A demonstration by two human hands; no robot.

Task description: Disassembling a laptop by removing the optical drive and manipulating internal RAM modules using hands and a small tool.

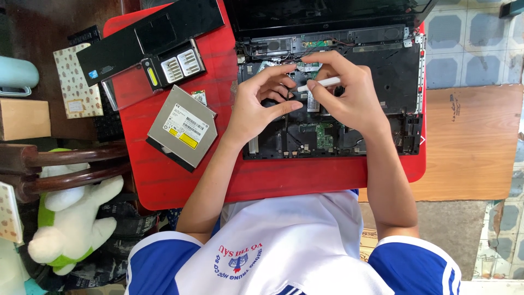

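Note:
An opened black laptop [393, 71] with its top cover off lies on a red table [180, 175], showing green circuit boards [324, 136] inside. My right hand [346, 95] grips a thin white tool [322, 83] whose tip points left into the laptop's middle. My left hand [265, 101] rests beside it, fingers curled and touching the parts near the tool's tip. What the fingertips touch is hidden.
A grey optical drive [183, 128] lies left of the laptop. Behind it are a black removed cover panel [147, 38] and a small case of screwdriver bits [174, 68]. A wooden chair back [71, 164] and a white-green plush toy [65, 218] stand left; a wooden board [469, 142] sits right.

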